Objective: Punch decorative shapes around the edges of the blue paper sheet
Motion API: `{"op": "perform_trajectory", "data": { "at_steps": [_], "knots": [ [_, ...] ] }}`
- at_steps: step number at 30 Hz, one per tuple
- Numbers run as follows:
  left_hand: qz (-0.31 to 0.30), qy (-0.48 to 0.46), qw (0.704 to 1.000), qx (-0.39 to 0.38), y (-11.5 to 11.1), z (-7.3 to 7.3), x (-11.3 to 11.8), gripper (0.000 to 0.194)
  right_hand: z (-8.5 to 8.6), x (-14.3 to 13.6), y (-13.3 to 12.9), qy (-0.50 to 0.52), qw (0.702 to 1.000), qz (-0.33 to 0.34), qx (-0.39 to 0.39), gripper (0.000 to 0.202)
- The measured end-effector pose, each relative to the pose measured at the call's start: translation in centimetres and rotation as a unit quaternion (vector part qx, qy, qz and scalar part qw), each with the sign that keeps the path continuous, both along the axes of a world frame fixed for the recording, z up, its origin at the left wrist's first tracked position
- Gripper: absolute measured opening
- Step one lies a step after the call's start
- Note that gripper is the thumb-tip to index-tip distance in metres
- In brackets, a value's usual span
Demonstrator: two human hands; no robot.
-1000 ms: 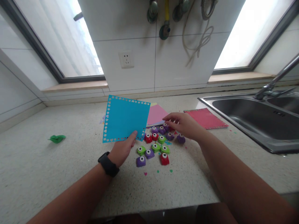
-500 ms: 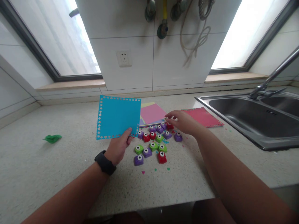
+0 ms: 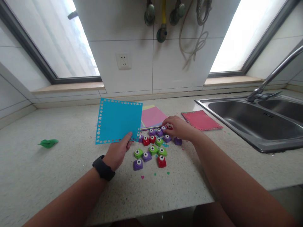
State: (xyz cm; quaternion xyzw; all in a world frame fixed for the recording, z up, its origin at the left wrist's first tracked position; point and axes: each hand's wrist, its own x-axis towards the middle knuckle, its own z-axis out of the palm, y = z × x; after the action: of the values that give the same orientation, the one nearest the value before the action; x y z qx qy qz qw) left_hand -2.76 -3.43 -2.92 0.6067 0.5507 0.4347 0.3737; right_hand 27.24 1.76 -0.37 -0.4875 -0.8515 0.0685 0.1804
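Left hand [image 3: 116,154] is holding blue sheet [image 3: 118,121]; right of it, right hand [image 3: 179,127], hold unclear, is seemingly selecting punches [image 3: 153,150], requiring careful pinching.

Speckled countertop [image 3: 59,183], colored punches [image 3: 153,150], paper stacks [image 3: 202,120], green leaf-like thing [image 3: 48,143]

Held sheet [image 3: 119,119]: bright blue, bordered with small cut-out stars and hearts
Paper pile [image 3: 153,116]: pink uppermost, pale yellow and lilac beneath
Sheet near the sink [image 3: 202,120]: pinkish red, patterned border
Punches [image 3: 162,162]: purple, lime green and red, white discs bearing dark shapes
Scraps [image 3: 142,177]: pink, green, blue
Wristband [image 3: 103,167]: black
Bench [image 3: 71,164]: off-white, dark-speckled
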Motion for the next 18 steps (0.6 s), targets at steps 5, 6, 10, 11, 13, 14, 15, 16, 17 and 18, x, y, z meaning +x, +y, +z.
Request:
{"op": "perform_trajectory", "data": {
  "at_steps": [5,6,10,11,13,14,15,16,17,18],
  "knots": [
    [-0.031,0.088,0.996,0.013,-0.5,0.9,-0.2,0.046,0.1,-0.6,-0.5,0.199,0.976,-0.029,-0.084,0.020],
    [-0.039,0.108,0.993,0.015,-0.5,0.9,-0.3,0.045,0.2,-0.7,-0.5,0.246,0.964,-0.034,-0.093,0.020],
    [-0.086,0.203,0.975,0.017,-0.4,-0.1,-1.0,0.036,1.0,-1.2,-0.8,0.388,0.920,-0.022,-0.056,0.023],
    [-0.085,0.229,0.970,0.015,-0.4,-0.3,-1.2,0.037,1.3,-1.3,-1.0,0.421,0.906,-0.014,-0.050,0.024],
    [-0.098,0.272,0.957,0.025,-0.5,-0.6,-1.5,0.042,1.9,-1.5,-1.4,0.487,0.872,0.009,-0.049,0.024],
    [-0.098,0.275,0.956,0.027,-0.6,-0.7,-1.6,0.043,2.1,-1.7,-1.6,0.515,0.856,0.025,-0.050,0.023],
    [-0.099,0.273,0.957,0.024,-0.7,-0.7,-1.7,0.042,2.4,-1.9,-1.9,0.537,0.841,0.043,-0.049,0.022],
    [-0.099,0.268,0.958,0.023,-0.9,-0.7,-1.7,0.040,2.6,-2.1,-2.1,0.552,0.830,0.060,-0.045,0.020],
    [-0.096,0.263,0.960,0.023,-1.0,-0.6,-1.6,0.039,2.7,-2.3,-2.3,0.563,0.822,0.077,-0.039,0.020],
    [-0.093,0.259,0.961,0.026,-1.1,-0.5,-1.6,0.038,2.9,-2.6,-2.6,0.569,0.817,0.090,-0.032,0.021]
  ]
}}
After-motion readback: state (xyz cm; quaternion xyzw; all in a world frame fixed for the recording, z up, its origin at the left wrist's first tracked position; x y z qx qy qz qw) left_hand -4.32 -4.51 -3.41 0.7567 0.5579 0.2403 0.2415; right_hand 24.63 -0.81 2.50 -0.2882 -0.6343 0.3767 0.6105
